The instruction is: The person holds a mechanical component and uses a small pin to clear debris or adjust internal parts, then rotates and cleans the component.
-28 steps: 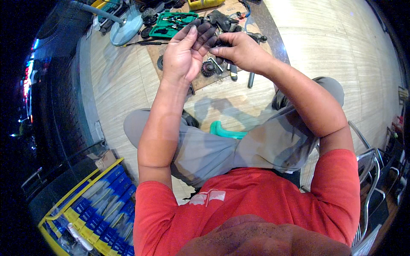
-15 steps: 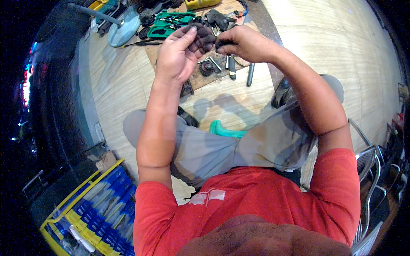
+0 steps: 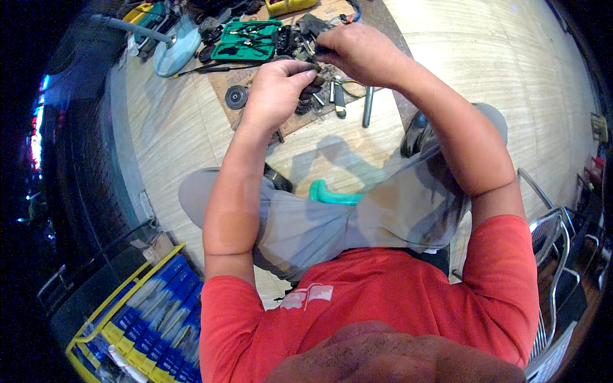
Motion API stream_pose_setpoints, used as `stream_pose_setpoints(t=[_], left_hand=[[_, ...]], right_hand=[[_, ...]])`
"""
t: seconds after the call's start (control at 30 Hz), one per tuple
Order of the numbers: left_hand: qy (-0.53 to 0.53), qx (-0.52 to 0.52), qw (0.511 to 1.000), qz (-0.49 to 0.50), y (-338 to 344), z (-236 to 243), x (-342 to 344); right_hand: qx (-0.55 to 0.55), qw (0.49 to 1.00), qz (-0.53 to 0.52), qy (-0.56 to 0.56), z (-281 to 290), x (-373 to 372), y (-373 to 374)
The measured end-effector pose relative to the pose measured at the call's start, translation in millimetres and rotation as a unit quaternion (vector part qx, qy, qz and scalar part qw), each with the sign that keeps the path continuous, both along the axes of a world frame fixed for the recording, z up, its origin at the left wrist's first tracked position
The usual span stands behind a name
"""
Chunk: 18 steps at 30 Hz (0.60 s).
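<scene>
My left hand [image 3: 279,89] is above the work board, thumb pressed against its bent, blackened fingers. Something small may be in that pinch, but I cannot make it out. Just right of it and slightly farther off, my right hand [image 3: 357,52] is curled, its dark fingertips pressed together; what they hold, if anything, is hidden. Beneath the hands lie dark metal parts, partly covered. Beside my left wrist lies a round black disc-shaped part [image 3: 237,97]. Below my right hand are pliers [image 3: 352,88] and a tool with a black and yellow handle [image 3: 340,101].
A green tool case [image 3: 246,41] lies open beyond my left hand. A metal tube [image 3: 368,107] is on the floor to the right. A pale blue round base with a pole [image 3: 176,51] stands far left. Near my knees is a green curved object [image 3: 335,193]. A metal chair [image 3: 555,255] stands right.
My left hand has turned from palm-up with fingers raised to a closed pinch, and has dropped nearer. My right hand has moved slightly away. The round black disc has come into sight.
</scene>
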State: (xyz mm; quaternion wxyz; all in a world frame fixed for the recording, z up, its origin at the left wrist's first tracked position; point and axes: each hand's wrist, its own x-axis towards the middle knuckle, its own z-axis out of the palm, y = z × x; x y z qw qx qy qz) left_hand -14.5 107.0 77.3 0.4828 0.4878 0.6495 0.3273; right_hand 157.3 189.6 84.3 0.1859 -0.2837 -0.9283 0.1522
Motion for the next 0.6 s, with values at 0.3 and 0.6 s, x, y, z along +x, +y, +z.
stream_pose_setpoints(t=[0.3,0.6], left_hand=[[0.026,0.081,0.986,0.142,5,-7,7],[-0.464,0.134,0.853,0.198,9,-11,-1]], right_hand=[[-0.241,0.958,-0.083,0.134,-17,-15,-20],[-0.341,0.925,-0.077,0.152,-29,-26,-33]])
